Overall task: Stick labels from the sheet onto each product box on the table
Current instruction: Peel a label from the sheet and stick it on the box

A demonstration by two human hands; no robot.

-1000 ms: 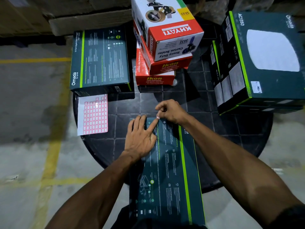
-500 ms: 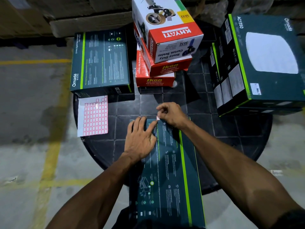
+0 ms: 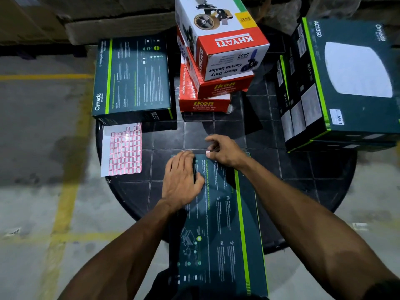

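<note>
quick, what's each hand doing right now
Left hand: open, flat on the dark green box.
Right hand: pinching a small label at the box's far edge.

The long dark-green box [image 3: 218,224] under the hands looks like printed cardboard with a slight satin sheen, as do the second dark-green box [image 3: 132,81] and the large dark-green box [image 3: 346,83], while the red-and-white cartons [image 3: 218,59] show a glossier printed card. The label sheet [image 3: 122,149] is thin white paper with a faintly shiny face and red-edged labels. The desk [image 3: 303,167] is dark, smooth and a little glossy with a grid of grooves, and the floor [image 3: 39,148] is rough, matt, stained concrete with worn yellow painted lines.
</note>
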